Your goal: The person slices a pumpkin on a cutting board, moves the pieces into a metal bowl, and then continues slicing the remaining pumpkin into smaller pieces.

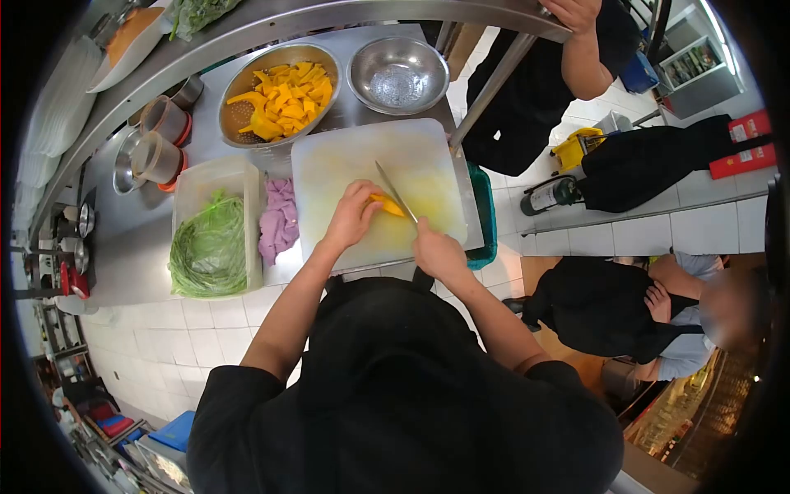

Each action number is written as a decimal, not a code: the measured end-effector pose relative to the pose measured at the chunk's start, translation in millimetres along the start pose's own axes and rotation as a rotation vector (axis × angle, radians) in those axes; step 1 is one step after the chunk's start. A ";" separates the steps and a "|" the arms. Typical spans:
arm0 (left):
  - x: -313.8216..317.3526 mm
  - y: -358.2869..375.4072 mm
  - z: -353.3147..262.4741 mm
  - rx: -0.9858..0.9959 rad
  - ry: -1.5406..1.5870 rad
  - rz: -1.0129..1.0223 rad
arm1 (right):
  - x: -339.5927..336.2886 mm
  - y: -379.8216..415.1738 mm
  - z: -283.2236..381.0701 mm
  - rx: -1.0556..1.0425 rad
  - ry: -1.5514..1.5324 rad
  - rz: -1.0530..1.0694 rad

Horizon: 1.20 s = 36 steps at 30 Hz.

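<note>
A white cutting board [337, 156] with yellow stains lies in front of me. My left hand [355, 212] is closed, its fingertips pinching an orange-yellow piece of squash [388, 205] against the board. The handle of a kitchen knife [396, 189] is wrapped in my right hand [439, 251]; the blade points away from me and slants left, lying against the held piece. Beyond the board, a metal colander [230, 119] is filled with cut orange-yellow pieces [290, 100]. A metal bowl [397, 76] stands to its right.
Left of the board are a crumpled purple cloth [278, 221] and a plastic tub [257, 185] of leafy greens [210, 247]. Plastic containers [154, 156] stand farther left. A metal shelf edge [329, 16] crosses overhead. Two people [605, 309] [527, 107] stand on the right.
</note>
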State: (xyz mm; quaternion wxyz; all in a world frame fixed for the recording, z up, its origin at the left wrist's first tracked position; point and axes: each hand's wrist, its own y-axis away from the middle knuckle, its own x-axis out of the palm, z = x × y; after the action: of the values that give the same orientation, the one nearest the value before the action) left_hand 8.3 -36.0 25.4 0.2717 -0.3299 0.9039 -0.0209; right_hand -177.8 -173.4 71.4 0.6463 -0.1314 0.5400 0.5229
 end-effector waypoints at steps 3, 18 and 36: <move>-2.2 -10.8 2.4 0.120 -0.161 0.101 | -14.9 2.1 6.9 -0.027 0.002 -0.031; -3.9 -26.6 8.7 0.110 -0.130 0.186 | 10.0 -22.6 8.0 0.018 -0.093 -0.011; -36.6 -46.1 42.1 0.057 -0.058 0.087 | -5.4 -64.2 36.1 -0.175 -0.009 -0.129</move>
State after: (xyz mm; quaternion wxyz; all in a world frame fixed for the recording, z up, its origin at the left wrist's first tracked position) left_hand 79.7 -43.8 17.0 0.3078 -0.2828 0.9081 -0.0251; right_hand -104.3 -176.6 64.4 0.6670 -0.2199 0.4798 0.5259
